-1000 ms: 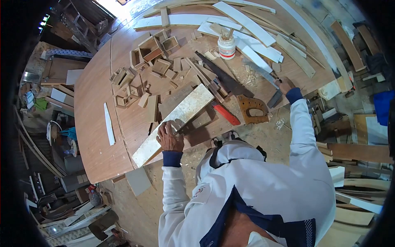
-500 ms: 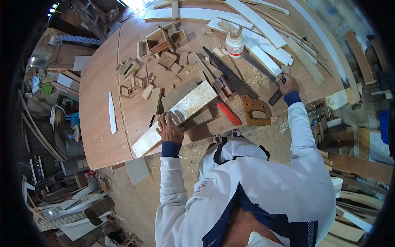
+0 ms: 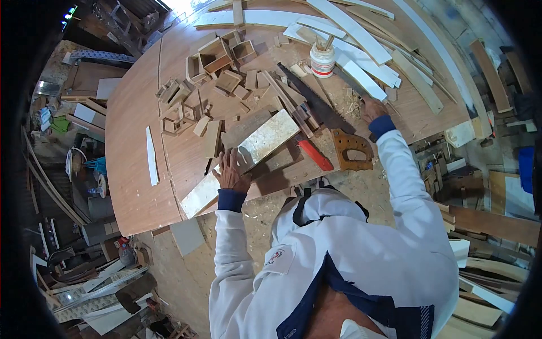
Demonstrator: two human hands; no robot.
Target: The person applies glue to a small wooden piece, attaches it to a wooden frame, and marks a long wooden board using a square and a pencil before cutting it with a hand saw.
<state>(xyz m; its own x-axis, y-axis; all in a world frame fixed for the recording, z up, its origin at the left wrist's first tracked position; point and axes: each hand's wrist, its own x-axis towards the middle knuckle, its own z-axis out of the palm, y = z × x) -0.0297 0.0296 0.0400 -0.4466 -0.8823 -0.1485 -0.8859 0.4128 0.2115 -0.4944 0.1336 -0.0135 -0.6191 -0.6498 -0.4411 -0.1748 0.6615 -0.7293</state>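
My left hand (image 3: 232,172) lies with its fingers spread on a long, pale, stained board (image 3: 268,138) set at a slant near the bench edge. My right hand (image 3: 374,111) is closed on what looks like a try square; its dark metal blade (image 3: 348,81) shows beyond my fingers, and my hand and cuff hide most of the stock. Between my hands lie a handsaw with a wooden handle (image 3: 354,155) and a dark blade, and a red-handled tool (image 3: 315,154). A white tub (image 3: 322,60) with sticks in it stands beyond the square's blade.
Small wooden box frames (image 3: 217,56) and offcuts lie across the middle of the bench (image 3: 132,141). White-faced strips (image 3: 353,42) are heaped at the back right. A thin white wedge (image 3: 152,155) lies to the left. Timber is stacked on the floor on both sides.
My right hand has moved left and slightly inward, covering more of the square. My left hand stays on the board, its fingers a little more spread.
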